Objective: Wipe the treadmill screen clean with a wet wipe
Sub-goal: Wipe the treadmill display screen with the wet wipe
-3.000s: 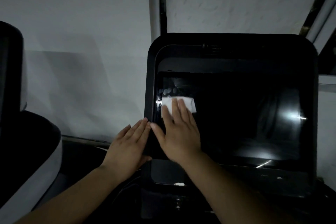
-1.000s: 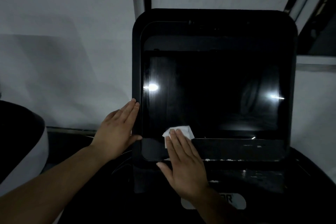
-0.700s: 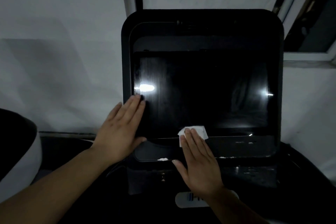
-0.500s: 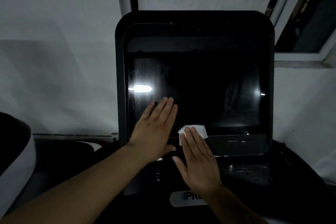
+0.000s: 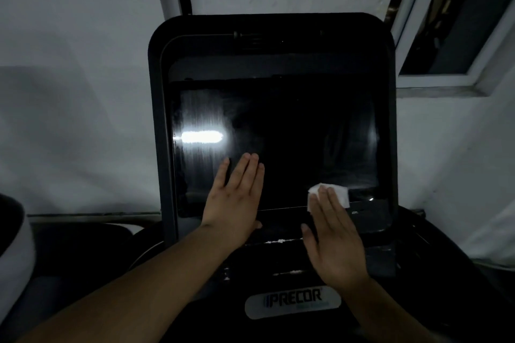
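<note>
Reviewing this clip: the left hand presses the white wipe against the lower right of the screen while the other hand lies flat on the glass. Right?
Not quite. In the head view the right hand presses the white wipe at the screen's lower right; the left hand lies flat on the glass.

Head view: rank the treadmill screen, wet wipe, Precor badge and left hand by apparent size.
1. treadmill screen
2. left hand and Precor badge: look alike, unranked; the hand is nearer the camera
3. wet wipe, partly covered by fingers
</note>
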`<move>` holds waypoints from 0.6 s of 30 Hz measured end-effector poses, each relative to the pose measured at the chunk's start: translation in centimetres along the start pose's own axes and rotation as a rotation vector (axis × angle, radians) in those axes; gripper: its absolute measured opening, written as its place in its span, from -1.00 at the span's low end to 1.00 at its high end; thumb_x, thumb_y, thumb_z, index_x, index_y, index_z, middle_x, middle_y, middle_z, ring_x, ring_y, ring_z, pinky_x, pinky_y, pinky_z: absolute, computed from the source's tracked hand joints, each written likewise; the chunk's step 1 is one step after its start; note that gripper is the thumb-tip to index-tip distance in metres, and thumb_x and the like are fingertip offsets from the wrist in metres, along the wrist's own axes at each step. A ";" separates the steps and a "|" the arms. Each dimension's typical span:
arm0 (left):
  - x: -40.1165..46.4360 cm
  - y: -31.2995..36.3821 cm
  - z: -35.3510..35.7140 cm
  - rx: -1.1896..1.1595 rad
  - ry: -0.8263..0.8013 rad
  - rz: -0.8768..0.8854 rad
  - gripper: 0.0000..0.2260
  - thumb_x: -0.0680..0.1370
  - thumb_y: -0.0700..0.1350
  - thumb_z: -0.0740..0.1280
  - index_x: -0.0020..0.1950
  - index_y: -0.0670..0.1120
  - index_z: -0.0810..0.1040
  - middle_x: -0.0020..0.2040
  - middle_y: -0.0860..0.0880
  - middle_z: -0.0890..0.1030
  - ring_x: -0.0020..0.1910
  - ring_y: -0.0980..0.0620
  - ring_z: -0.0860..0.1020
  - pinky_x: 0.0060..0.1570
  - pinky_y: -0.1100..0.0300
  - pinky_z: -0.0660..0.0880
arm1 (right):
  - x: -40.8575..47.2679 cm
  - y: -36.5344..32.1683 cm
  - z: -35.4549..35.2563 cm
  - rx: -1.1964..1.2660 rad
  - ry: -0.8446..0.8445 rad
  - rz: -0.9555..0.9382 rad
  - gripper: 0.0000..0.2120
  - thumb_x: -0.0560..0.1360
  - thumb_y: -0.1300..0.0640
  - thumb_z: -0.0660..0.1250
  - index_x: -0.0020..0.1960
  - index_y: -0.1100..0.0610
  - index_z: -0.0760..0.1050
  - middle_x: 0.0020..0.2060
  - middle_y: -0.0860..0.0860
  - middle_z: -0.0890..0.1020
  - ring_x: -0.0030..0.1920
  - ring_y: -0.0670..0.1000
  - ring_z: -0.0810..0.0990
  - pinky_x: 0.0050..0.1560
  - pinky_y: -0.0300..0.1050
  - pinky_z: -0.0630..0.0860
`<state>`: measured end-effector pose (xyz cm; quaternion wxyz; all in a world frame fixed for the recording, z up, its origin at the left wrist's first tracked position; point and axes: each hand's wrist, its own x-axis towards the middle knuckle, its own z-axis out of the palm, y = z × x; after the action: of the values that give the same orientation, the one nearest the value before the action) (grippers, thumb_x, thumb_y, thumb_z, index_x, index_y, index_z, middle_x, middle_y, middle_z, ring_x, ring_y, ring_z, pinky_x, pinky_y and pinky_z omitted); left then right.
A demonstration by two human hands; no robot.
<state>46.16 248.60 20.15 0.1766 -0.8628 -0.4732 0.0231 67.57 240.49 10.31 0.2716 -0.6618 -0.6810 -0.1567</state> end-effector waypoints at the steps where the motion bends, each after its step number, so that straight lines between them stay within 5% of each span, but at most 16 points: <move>1: -0.1 0.0 0.1 0.002 -0.001 0.001 0.07 0.54 0.35 0.28 0.60 -0.21 -0.37 0.60 -0.24 -0.40 0.59 -0.18 -0.39 0.52 -0.26 -0.29 | 0.1 0.8 -0.2 -0.019 0.003 0.034 -0.39 0.69 -0.13 0.04 0.60 0.24 0.23 0.61 0.16 0.21 0.64 0.10 0.11 0.53 0.17 0.29; 5: -0.1 0.0 0.2 -0.006 0.003 -0.007 0.07 0.54 0.34 0.28 0.60 -0.20 -0.38 0.60 -0.23 -0.41 0.58 -0.17 -0.42 0.52 -0.26 -0.29 | 0.6 -0.3 -0.1 0.030 0.062 0.180 -0.34 0.68 -0.17 0.05 0.58 0.28 0.23 0.60 0.20 0.21 0.64 0.14 0.11 0.54 0.19 0.27; 9: 0.0 0.1 0.1 -0.012 -0.003 -0.006 0.06 0.55 0.33 0.27 0.60 -0.20 -0.39 0.60 -0.21 -0.42 0.58 -0.15 -0.42 0.53 -0.25 -0.28 | -0.1 -4.4 1.6 0.105 0.077 -0.026 -0.36 0.67 -0.15 0.19 0.55 0.29 0.29 0.58 0.21 0.26 0.62 0.17 0.17 0.58 0.13 0.21; 12: 0.0 -0.1 0.3 -0.006 0.008 0.000 0.06 0.54 0.36 0.26 0.60 -0.20 -0.40 0.59 -0.21 -0.44 0.57 -0.14 -0.43 0.53 -0.24 -0.28 | -0.2 -1.1 0.6 0.053 0.071 -0.090 -0.40 0.67 -0.12 0.18 0.54 0.28 0.32 0.57 0.20 0.29 0.61 0.14 0.20 0.55 0.13 0.26; 18: 0.0 -0.1 0.5 -0.010 0.018 0.008 0.07 0.54 0.37 0.26 0.59 -0.20 -0.40 0.59 -0.22 -0.43 0.57 -0.15 -0.44 0.53 -0.26 -0.29 | -0.5 6.5 -1.3 -0.053 0.111 0.206 -0.31 0.70 -0.18 0.03 0.52 0.39 0.29 0.55 0.30 0.27 0.61 0.22 0.19 0.47 0.27 0.35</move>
<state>45.97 248.80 19.67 0.1764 -0.8657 -0.4683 0.0135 74.23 239.83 10.14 0.3061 -0.7256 -0.5888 -0.1821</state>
